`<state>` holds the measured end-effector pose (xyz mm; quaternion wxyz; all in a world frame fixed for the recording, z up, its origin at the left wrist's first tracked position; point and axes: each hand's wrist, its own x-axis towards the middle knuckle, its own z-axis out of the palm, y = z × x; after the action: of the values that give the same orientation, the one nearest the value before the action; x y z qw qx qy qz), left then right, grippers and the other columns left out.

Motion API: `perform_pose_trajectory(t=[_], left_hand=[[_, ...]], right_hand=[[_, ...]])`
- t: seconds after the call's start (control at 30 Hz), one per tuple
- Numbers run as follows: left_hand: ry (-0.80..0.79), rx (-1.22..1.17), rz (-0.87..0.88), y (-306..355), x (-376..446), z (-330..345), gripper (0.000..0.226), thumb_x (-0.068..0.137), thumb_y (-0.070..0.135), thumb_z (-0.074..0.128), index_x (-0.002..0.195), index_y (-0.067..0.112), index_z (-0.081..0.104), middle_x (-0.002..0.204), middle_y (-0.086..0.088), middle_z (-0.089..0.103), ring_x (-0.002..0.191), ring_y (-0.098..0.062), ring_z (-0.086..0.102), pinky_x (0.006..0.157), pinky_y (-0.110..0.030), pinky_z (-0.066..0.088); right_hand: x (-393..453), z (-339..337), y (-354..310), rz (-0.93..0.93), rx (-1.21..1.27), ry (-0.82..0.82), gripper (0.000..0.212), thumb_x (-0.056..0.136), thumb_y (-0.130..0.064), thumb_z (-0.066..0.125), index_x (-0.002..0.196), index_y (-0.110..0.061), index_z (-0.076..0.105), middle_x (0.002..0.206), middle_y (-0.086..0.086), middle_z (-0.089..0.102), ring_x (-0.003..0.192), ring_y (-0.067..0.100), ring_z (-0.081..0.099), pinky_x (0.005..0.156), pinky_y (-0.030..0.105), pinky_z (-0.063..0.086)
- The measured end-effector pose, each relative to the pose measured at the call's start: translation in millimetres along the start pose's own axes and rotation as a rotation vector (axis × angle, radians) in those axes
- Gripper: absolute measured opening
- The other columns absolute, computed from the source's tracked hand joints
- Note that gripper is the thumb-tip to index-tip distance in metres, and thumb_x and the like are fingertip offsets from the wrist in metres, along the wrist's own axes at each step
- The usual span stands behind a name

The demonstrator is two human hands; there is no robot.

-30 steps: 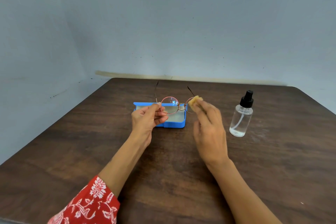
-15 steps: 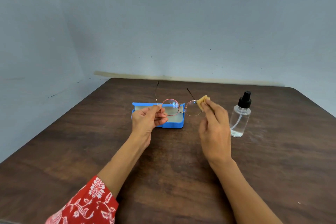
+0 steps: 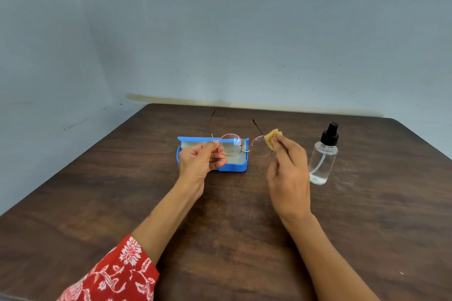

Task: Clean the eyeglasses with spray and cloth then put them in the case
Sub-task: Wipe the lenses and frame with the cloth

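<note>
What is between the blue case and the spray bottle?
In the head view, the right hand with the yellow cloth on one glasses lens sits between case and bottle.

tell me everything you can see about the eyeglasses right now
The eyeglasses have round lenses in a thin pinkish metal-looking rim, a slim bridge and two thin dark temples unfolded, pointing away from the wearer. They are held in the air above the open blue case, not resting in it. The left hand pinches the frame at the left lens's outer edge. The right hand presses a small yellow cloth against the right lens's outer edge. A bluish reflection shows on the left lens.
</note>
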<state>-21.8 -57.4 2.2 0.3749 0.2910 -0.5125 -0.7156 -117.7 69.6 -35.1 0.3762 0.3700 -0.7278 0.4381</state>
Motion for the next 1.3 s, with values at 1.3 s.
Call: perform_pose_trajectory(t=[1.3], left_hand=[[0.021, -0.021, -0.002, 3.1, -1.8, -2.2, 0.019, 0.089, 0.008, 0.059, 0.072, 0.003, 0.067, 0.06, -0.007, 0.063, 0.046, -0.009, 0.061, 0.05, -0.016, 0.054]], right_hand=[[-8.1, 2.7, -3.4, 0.055, 0.05, -0.071, 0.045, 0.078, 0.015, 0.055, 0.122, 0.004, 0.06, 0.121, 0.016, 0.057, 0.114, 0.02, 0.045, 0.101, 0.009, 0.027]])
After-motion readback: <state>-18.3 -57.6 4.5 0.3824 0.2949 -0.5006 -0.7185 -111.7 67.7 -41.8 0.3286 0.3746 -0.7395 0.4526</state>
